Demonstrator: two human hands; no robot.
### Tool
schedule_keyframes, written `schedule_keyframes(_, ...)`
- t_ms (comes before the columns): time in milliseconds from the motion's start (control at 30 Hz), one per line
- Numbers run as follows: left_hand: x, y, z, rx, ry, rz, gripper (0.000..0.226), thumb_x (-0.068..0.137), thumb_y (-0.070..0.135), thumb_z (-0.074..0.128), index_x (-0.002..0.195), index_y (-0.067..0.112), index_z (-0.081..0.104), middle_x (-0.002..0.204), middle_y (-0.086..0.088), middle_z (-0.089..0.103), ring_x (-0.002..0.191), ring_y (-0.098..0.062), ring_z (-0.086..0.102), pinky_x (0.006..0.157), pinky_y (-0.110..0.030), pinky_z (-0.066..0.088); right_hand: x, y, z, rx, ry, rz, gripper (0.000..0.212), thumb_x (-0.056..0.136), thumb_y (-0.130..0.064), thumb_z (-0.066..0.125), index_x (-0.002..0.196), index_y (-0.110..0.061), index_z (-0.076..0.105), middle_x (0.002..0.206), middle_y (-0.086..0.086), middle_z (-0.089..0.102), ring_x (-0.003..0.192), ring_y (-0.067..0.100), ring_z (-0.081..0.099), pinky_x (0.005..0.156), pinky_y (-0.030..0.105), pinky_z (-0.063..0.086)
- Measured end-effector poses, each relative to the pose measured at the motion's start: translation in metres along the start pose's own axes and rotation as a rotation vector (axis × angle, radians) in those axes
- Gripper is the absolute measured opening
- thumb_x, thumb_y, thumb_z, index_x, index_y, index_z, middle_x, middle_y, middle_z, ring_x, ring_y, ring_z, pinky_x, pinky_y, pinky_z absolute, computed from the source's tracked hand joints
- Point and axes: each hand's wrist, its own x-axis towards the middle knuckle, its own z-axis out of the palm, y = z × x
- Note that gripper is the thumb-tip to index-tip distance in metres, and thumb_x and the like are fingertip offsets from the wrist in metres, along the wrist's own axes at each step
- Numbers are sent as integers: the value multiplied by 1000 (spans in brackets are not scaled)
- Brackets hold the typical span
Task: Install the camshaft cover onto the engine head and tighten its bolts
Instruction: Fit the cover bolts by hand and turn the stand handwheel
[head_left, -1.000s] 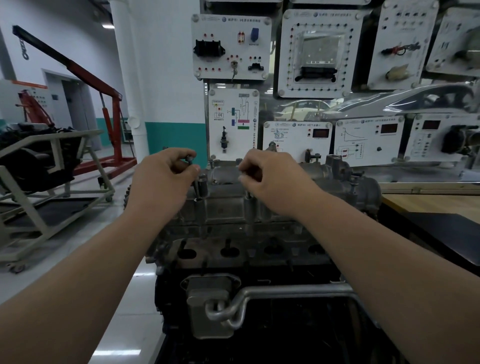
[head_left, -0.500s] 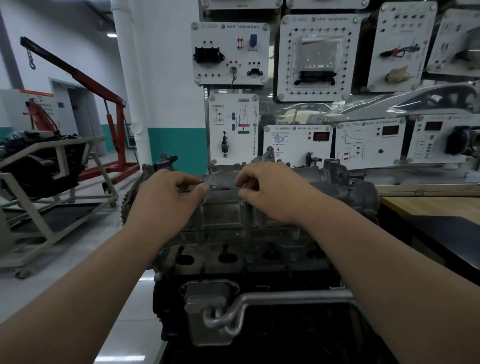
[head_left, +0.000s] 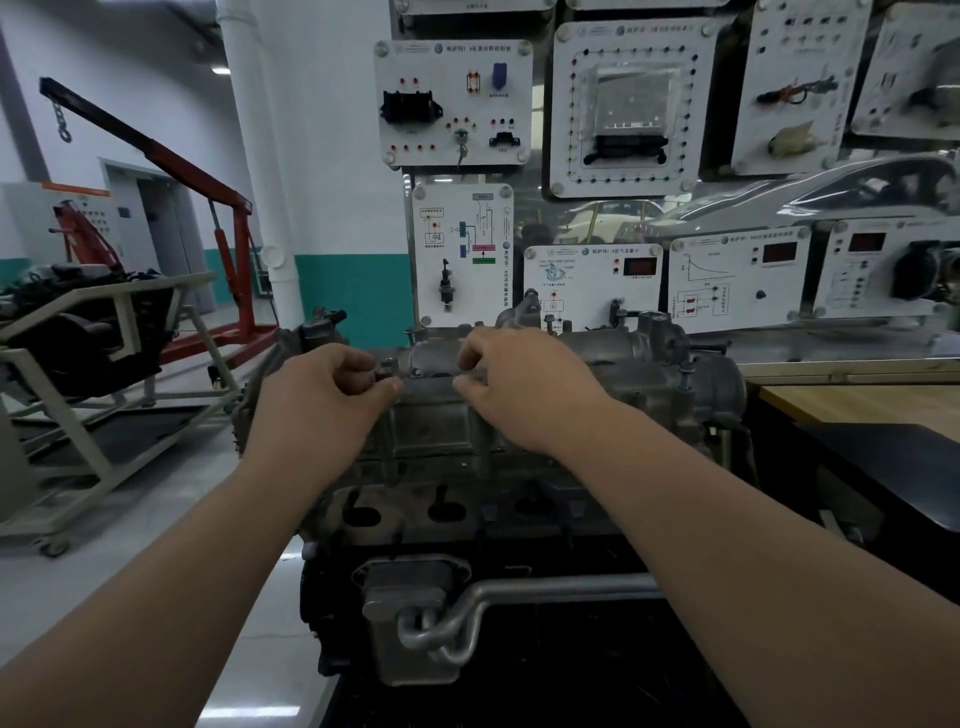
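Observation:
The grey metal camshaft cover lies on top of the engine head, in the middle of the view. My left hand is at the cover's left part, thumb and fingers pinching a small bolt at its top. My right hand reaches over the cover's middle, its curled fingers pinching another bolt, which they mostly hide. More bolt heads stick up along the cover's far edge.
Below the head sit the dark engine block and a silver pipe fitting. A red engine hoist and a grey trolley with another engine stand at left. White training panels fill the wall behind. A wooden bench is at right.
Both hands have sunk lower onto the cover. The left hand's bolt, held above the cover a second ago, now sits down at its top surface. The camera has tilted slightly.

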Motion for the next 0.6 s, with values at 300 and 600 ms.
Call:
schedule_keyframes(300, 4, 3, -7, -64, -21, -68, 34, 79, 27, 75, 112, 28, 66, 82, 13, 70, 76, -3, 64, 67, -23, 48, -6, 2, 2, 42, 31, -24, 32, 97, -38, 48, 123, -19, 54, 120, 2, 54, 104, 21, 55, 93, 43, 48)
schedule_keyframes(600, -2, 9, -3, 8, -16, -54, 30, 82, 31, 71, 111, 25, 65, 83, 17, 61, 74, 0, 56, 58, -18, 39, -12, 4, 2, 51, 59, -64, 26, 98, -28, 47, 121, -20, 56, 119, 1, 57, 107, 20, 54, 95, 42, 46)
